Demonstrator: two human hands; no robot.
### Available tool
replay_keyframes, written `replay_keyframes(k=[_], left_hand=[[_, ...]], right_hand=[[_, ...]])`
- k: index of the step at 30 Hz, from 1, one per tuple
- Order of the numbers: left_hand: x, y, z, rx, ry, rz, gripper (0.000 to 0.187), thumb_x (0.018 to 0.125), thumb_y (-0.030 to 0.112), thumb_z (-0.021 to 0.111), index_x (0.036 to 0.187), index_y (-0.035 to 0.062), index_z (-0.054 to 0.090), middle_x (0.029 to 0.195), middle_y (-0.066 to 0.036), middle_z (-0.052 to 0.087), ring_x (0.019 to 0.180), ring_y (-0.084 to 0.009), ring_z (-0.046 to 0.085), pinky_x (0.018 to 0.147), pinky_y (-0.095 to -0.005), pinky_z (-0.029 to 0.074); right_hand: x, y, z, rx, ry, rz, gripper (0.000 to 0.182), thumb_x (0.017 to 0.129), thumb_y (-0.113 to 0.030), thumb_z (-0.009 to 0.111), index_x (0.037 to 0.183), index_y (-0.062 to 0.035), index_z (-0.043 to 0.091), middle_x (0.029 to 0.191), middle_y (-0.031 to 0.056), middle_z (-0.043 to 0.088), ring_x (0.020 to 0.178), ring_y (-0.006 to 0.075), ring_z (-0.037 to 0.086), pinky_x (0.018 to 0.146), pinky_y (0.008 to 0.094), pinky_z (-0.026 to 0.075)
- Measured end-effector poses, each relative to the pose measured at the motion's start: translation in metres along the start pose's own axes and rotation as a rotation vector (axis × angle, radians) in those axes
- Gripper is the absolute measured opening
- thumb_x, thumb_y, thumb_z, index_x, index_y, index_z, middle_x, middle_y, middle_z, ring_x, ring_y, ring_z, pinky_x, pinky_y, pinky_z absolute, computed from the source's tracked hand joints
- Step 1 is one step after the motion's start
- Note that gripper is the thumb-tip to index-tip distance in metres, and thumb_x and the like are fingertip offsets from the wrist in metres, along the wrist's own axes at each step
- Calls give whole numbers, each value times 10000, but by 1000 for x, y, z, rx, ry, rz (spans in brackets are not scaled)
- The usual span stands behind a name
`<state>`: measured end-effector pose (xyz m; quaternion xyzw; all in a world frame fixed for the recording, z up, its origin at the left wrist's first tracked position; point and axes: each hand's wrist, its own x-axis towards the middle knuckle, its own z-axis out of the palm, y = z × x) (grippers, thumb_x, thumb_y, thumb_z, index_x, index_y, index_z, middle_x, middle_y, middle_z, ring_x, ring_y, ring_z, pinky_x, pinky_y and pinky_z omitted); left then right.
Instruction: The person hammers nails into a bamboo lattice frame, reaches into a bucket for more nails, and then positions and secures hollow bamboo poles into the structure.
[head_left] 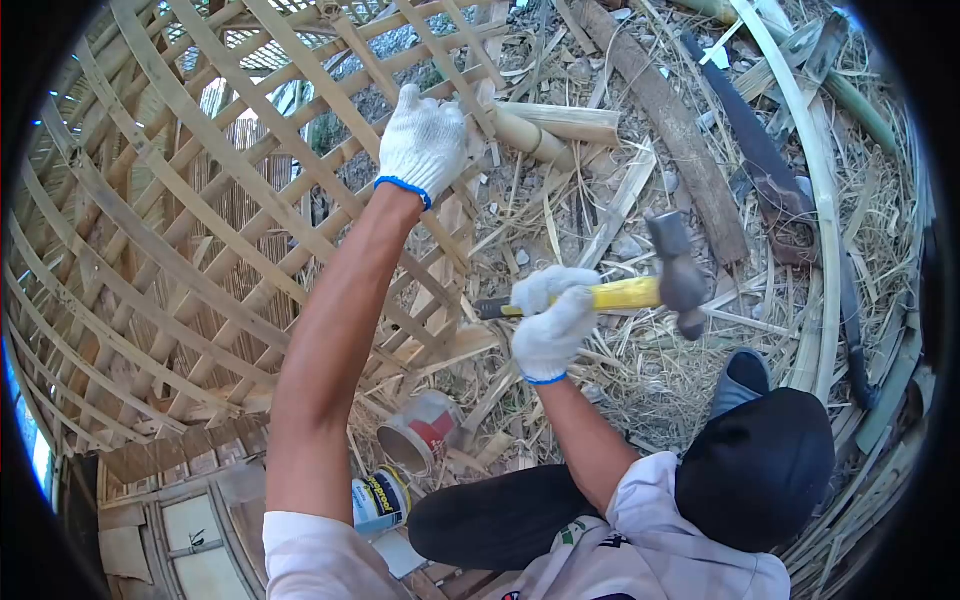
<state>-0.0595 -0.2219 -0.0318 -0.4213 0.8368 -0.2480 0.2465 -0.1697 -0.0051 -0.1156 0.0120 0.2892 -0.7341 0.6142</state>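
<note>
My right hand [555,320], in a white knit glove with a blue cuff, is closed around the handle of a hammer [628,293]. The handle is yellow with a black end, and the worn metal head points to the right, held above the littered ground. My left hand [424,142], gloved the same way, rests at the right edge of a woven bamboo lattice [235,150]. Its fingers are curled against the strips there, though their tips are partly hidden. A bamboo pole [535,138] and a split bamboo piece [570,122] lie just right of that hand.
A handsaw [750,140] lies at the upper right, near a curved wooden plank [670,130] and a long bamboo strip [815,180]. An open can [408,447] and a labelled paint bucket [378,503] stand below the lattice. Bamboo shavings cover the ground.
</note>
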Motion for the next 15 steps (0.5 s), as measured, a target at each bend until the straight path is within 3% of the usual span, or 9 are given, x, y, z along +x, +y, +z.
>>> replay_keyframes(k=[5,6,7,9,11,12,13,14,15], left_hand=[[2,-2,4,59,85,-12,139,824,159,621,848,74,728,693,-142,668,772,-303,676,1033,-448,401],[-2,0,1,-26,140,5,145,830,161,625,849,67,734,687,-138,667,755,-298,673,989,-445,419],[0,2,-8,-29,18,11,140,845,159,616,830,84,733,683,-129,667,756,-294,671,969,-439,417],[2,-3,0,-45,41,15,142,863,155,601,860,87,726,700,-122,675,764,-299,671,960,-434,413],[2,-1,-5,-33,6,-23,157,881,158,587,918,82,720,736,-115,692,770,-302,671,989,-433,405],[2,2,12,17,81,-102,175,862,181,629,777,106,762,796,-94,725,896,-282,676,1005,-393,433],[-1,-1,0,38,-20,-53,190,908,179,604,898,101,777,883,-126,736,1003,-280,667,1064,-384,428],[3,-4,13,-75,-95,-139,261,989,212,558,1209,77,599,1047,-142,712,1085,-247,643,1091,-396,413],[9,-16,9,-58,-76,-155,261,989,212,558,1209,77,599,1047,-142,712,1085,-247,643,1091,-396,413]], right_hand=[[-7,35,-28,-803,-118,363,510,1017,-430,568,1302,-13,639,1012,342,679,1048,536,629,878,527,504],[-10,54,-44,-926,-90,-33,359,1089,-389,503,869,-105,507,639,-22,471,528,104,464,477,315,375],[-16,33,-36,-704,0,245,366,1085,-391,503,899,-78,541,643,-3,492,544,112,486,508,328,404],[-16,37,-24,-62,71,75,403,1082,-397,504,914,-41,586,659,26,547,566,108,533,523,340,423],[-10,70,-28,-603,-79,90,402,1080,-410,509,938,-42,587,646,16,529,556,99,514,519,335,422],[-1,76,-30,-877,-153,65,402,1078,-416,512,950,-43,587,639,10,520,550,95,505,518,333,422],[9,70,-29,-862,-186,150,392,1076,-436,509,1021,-52,573,650,12,527,560,115,507,532,342,436],[14,65,-33,-851,-212,239,397,1073,-455,507,1093,-62,559,660,14,533,569,134,510,546,352,450],[20,59,-34,-837,-240,327,416,1071,-475,504,1164,-71,544,671,15,540,578,153,512,560,361,465]])
